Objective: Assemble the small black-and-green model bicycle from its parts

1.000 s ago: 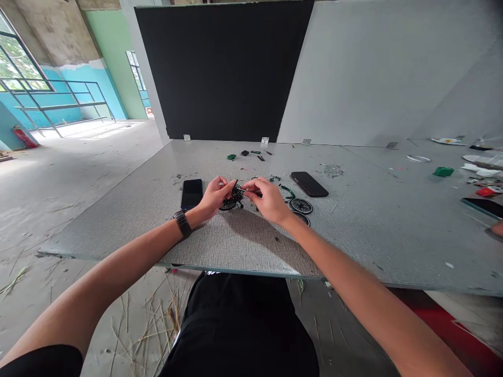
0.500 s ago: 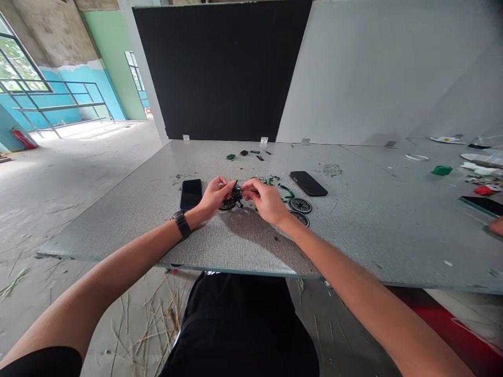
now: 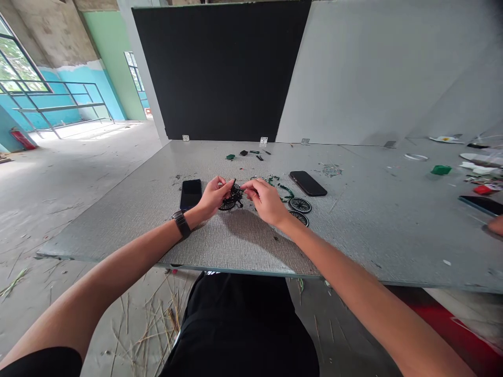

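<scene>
My left hand (image 3: 214,196) is closed around a small black model bicycle (image 3: 232,200) with spoked wheels, held just above the table. On its right side, my right hand (image 3: 265,200) has thumb and forefinger pinched together, with the fingertips close to the model. Whatever sits in that pinch is too small to make out. Two loose spoked wheels (image 3: 300,204) lie right of my right hand, one nearer me than the other. Beyond that hand are small green curved parts (image 3: 286,190), partly hidden by it.
A phone (image 3: 190,194) lies by my left hand, another phone (image 3: 308,183) beyond the wheels. Small black and green pieces (image 3: 244,153) sit near the upright black panel (image 3: 223,73). At far right are a green block (image 3: 440,170), a third phone (image 3: 481,205) and another person's hand (image 3: 495,225).
My right fingertips have shifted very slightly at the model, and the forefinger looks a little straighter. My left hand keeps its hold in the same place.
</scene>
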Tool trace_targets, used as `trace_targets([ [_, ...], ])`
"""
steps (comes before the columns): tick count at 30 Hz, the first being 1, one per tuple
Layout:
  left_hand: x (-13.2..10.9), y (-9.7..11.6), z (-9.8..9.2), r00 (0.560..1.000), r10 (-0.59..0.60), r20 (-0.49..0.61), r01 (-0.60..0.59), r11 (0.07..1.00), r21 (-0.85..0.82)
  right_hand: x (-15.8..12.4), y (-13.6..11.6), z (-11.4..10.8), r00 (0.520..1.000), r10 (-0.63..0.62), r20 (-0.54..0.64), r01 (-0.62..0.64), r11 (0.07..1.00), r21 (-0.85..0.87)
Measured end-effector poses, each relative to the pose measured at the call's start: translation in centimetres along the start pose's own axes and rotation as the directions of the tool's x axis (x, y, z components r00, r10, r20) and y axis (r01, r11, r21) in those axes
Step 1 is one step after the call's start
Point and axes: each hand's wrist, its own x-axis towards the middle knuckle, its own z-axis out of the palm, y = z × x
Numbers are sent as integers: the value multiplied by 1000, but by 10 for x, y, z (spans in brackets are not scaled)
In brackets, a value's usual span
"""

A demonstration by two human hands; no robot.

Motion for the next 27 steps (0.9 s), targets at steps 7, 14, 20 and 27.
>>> trace_targets([
  [7, 0, 1, 0, 1000, 15, 11, -15, 999, 32, 0, -2, -1, 1000, 4, 28, -5, 1000, 7],
  [14, 1, -3, -4, 998, 53, 37, -55, 996, 75, -1, -2, -1, 997, -68, -30, 66, 995, -75],
  [20, 1, -2, -5, 995, 66, 68, -75, 988, 138, 0, -4, -3, 996, 88, 7, -89, 994, 56],
  [27, 0, 0, -2, 997, 21, 69, -26, 997, 73, 1, 0, -2, 998, 35, 52, -36, 999, 23],
])
